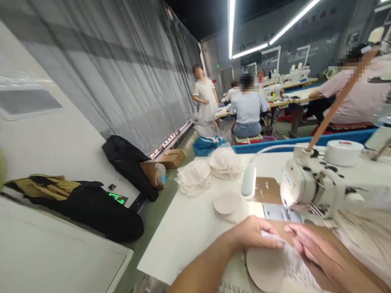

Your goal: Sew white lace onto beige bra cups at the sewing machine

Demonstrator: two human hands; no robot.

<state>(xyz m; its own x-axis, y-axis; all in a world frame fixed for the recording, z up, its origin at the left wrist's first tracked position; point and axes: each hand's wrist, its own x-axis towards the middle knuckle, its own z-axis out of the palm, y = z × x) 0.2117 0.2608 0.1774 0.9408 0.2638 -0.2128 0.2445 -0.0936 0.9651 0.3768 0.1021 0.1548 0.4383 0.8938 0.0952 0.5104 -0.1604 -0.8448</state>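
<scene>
My left hand point(255, 234) pinches the edge of white lace fabric point(295, 264) in front of the sewing machine point(295, 183). Beneath that hand lies a round beige pad point(264, 264), partly covered by the lace. My right hand point(310, 244) is closed just right of the left one, close to the lace. From its fingertips sticks out a slim dark pointed tool point(292, 229); the rest of it is hidden, so its kind is unclear. Another round beige pad point(226, 203) lies on the white table point(171, 244), left of the machine's needle plate point(276, 211).
Two stacks of white lace pieces point(194, 177) stand at the table's far left. A lamp point(249, 181) on a bent neck and a white spool point(344, 152) are near the machine. Pale fabric point(366, 240) lies at right. Several people sit or stand beyond.
</scene>
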